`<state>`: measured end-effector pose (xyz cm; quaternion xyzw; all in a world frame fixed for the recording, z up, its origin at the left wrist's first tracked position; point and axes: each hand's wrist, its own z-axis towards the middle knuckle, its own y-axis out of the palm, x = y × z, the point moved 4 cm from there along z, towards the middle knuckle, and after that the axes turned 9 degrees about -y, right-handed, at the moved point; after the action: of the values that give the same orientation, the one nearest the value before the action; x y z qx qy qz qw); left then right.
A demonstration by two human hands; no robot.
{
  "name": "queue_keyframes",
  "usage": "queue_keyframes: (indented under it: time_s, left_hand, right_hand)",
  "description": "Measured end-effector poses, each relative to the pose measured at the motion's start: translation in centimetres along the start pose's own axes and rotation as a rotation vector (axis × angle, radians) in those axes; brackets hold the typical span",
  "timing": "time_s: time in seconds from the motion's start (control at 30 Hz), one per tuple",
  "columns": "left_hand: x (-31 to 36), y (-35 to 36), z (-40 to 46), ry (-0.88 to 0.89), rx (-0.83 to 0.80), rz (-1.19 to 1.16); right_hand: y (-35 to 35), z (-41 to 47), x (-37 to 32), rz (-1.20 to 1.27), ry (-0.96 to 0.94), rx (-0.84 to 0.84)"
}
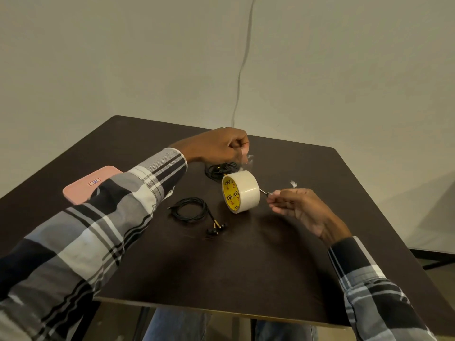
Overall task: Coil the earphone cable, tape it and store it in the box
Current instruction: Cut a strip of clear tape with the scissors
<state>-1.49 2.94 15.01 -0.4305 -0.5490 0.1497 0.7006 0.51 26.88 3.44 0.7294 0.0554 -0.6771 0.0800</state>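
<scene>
Two coiled black earphone cables lie by the tape roll (240, 191) standing on edge mid-table (270, 267): one coil (190, 209) left of it, another (219, 170) just behind. Left hand (218, 146), above the rear coil, pinches clear tape (248, 160). Right hand (299, 207) pinches a jack plug (264, 192) right of the roll. Pink box (85, 184) sits far left near the table edge, label unreadable. Near side bare. Roll's yellow core print illegible.

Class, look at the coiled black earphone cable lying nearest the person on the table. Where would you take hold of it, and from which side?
Pinch across the bundled loop of the coiled earphone cable from above, on its left arc, away from the earbuds trailing at the lower right. It lies flat on the table, so only a top approach reaches it; gripping all strands together should keep the coil from springing open.
</scene>
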Motion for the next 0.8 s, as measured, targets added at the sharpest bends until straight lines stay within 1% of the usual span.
queue_keyframes:
  time_s: [0.13,0.3,0.37,0.5,0.73,0.8]
  left_hand:
    - [-0.3,-0.3,0.1,0.022,0.002,0.023]
    - [-0.2,-0.7,0.0,0.057,0.038,0.079]
    - [-0.3,-0.8,0.0,0.06,0.041,0.082]
    - [-0.6,-1.0,-0.1,0.041,0.07,0.058]
    - [-1.0,-1.2,0.2,0.018,0.104,0.055]
    - [-0.9,-1.1,0.2,0.019,0.111,0.058]
  right_hand:
    - [0.6,-0.1,0.9,-0.012,0.019,0.058]
    - [1.2,-0.1,0.5,0.078,-0.061,0.121]
    - [1.4,-0.2,-0.1,0.06,-0.109,0.127]
    - [1.3,-0.2,-1.6,-0.11,-0.2,0.1]
    - [1.6,0.1,-4.3,-0.526,-0.205,-0.128]
    - [1.8,0.2,-4.8,-0.604,-0.225,-0.156]
